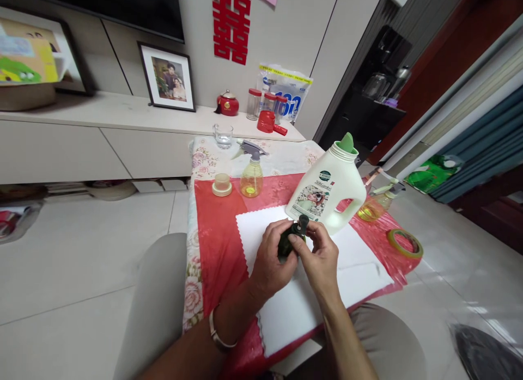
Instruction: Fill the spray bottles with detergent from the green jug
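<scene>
My left hand [272,260] wraps around a small dark pump bottle [285,246], held above a white sheet [292,320]. My right hand [321,255] has its thumb and fingers closed on the bottle's collar, just below the black pump head [303,222]. Much of the bottle is hidden by my fingers. Right behind my hands stands a large pale-green detergent jug [314,187] with its cap off and a green spout showing. That cap may be the cream-coloured one [222,185] resting on the red plastic cover [220,227] to the left.
A spray bottle [251,178] with yellow liquid stands left of the jug, a second spray bottle [372,207] to its right. A tape roll [404,243] lies at the right edge. Behind are a glass mug [224,136], red-lidded jars [254,105] and a red pot [228,105].
</scene>
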`<state>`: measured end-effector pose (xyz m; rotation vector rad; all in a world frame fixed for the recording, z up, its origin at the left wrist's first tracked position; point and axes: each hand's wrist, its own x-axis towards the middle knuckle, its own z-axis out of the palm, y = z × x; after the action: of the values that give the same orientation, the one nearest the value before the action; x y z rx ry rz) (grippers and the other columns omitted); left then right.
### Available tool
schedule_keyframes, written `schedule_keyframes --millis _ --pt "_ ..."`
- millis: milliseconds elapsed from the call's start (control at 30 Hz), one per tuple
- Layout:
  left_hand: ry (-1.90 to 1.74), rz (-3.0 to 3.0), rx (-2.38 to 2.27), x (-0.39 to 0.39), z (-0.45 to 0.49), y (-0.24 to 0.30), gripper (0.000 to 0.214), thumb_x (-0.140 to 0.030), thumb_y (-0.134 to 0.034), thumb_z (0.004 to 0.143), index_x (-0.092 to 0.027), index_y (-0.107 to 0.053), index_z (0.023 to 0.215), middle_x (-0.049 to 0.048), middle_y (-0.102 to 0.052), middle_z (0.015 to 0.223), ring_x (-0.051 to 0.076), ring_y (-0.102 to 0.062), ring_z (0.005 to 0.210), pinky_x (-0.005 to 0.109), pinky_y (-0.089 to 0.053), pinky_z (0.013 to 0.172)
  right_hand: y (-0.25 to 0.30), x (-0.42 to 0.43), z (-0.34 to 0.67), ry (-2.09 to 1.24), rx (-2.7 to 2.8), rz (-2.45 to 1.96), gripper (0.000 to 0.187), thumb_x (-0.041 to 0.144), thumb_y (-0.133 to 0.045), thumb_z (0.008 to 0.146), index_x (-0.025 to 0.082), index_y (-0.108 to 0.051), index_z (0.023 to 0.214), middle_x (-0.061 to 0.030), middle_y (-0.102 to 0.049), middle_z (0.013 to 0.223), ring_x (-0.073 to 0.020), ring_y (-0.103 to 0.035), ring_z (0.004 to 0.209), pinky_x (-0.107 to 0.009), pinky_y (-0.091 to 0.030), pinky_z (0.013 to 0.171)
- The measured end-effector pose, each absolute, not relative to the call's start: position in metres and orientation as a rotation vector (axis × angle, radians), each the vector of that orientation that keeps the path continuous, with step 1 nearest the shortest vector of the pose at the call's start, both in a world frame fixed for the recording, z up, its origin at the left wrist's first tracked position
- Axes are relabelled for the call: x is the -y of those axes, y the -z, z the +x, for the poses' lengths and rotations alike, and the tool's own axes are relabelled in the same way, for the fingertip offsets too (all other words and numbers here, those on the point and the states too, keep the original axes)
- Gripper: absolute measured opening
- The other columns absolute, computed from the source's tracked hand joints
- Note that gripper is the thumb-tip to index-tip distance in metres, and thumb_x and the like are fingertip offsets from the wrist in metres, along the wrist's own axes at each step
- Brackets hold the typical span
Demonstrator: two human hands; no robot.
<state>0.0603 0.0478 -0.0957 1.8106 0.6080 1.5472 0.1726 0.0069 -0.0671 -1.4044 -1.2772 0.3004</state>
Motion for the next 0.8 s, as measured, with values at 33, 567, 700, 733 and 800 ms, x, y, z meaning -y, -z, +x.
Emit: schedule_keyframes --millis 33,567,700,733,800 --pt "-1.546 1.819 -0.616 -0.048 0.060 0.096 0.047 -0.010 -0.054 0.088 -0.022 -0.049 0.133 0.0119 -0.061 0.123 0.025 -0.060 0.119 0.047 -0.052 0.103 0.067 -0.007 0.173 -0.295 1.271 -1.412 0.028 0.033 -0.074 0.087 0.022 -0.065 0.110 -0.0029 -0.066 0.105 -0.0169 -0.063 0.097 -0.034 -0.051 0.089" --pt "-1.486 1.769 -0.630 -0.048 0.059 0.095 0.045 -0.014 -0.056 0.090 -0.022 -0.051 0.133 0.0121 -0.062 0.124 0.026 -0.062 0.119 0.047 -0.054 0.102 0.056 -0.006 0.173 -0.210 1.341 -1.475 0.025 0.036 -0.071 0.088 0.021 -0.067 0.107 -0.0039 -0.064 0.101 -0.0165 -0.060 0.093 -0.033 -0.050 0.084" --pt "-1.489 1.786 -0.622 -0.048 0.059 0.095 0.044 -0.015 -0.056 0.091 -0.022 -0.051 0.133 0.0119 -0.062 0.125 0.026 -0.062 0.119 0.047 -0.054 0.102 0.049 -0.004 0.172 -0.225 1.399 -1.479 0.027 0.034 -0.067 0.090 0.021 -0.068 0.113 -0.0064 -0.065 0.110 -0.0189 -0.061 0.102 -0.034 -0.051 0.086" --pt "-1.495 1.791 -0.618 -0.048 0.059 0.095 0.043 -0.015 -0.056 0.091 -0.023 -0.051 0.133 0.0118 -0.062 0.125 0.026 -0.062 0.119 0.047 -0.054 0.102 0.048 -0.003 0.172 -0.228 1.410 -1.475 0.025 0.033 -0.065 0.091 0.022 -0.068 0.113 -0.0067 -0.065 0.111 -0.0192 -0.061 0.104 -0.034 -0.051 0.088" --pt "-1.498 1.792 -0.617 -0.048 0.059 0.094 0.043 -0.015 -0.056 0.091 -0.022 -0.051 0.133 0.0116 -0.062 0.124 0.026 -0.062 0.119 0.047 -0.053 0.102 0.048 -0.003 0.172 -0.224 1.416 -1.472 0.022 0.032 -0.063 0.092 0.022 -0.069 0.111 -0.0065 -0.065 0.112 -0.0190 -0.061 0.106 -0.034 -0.050 0.090"
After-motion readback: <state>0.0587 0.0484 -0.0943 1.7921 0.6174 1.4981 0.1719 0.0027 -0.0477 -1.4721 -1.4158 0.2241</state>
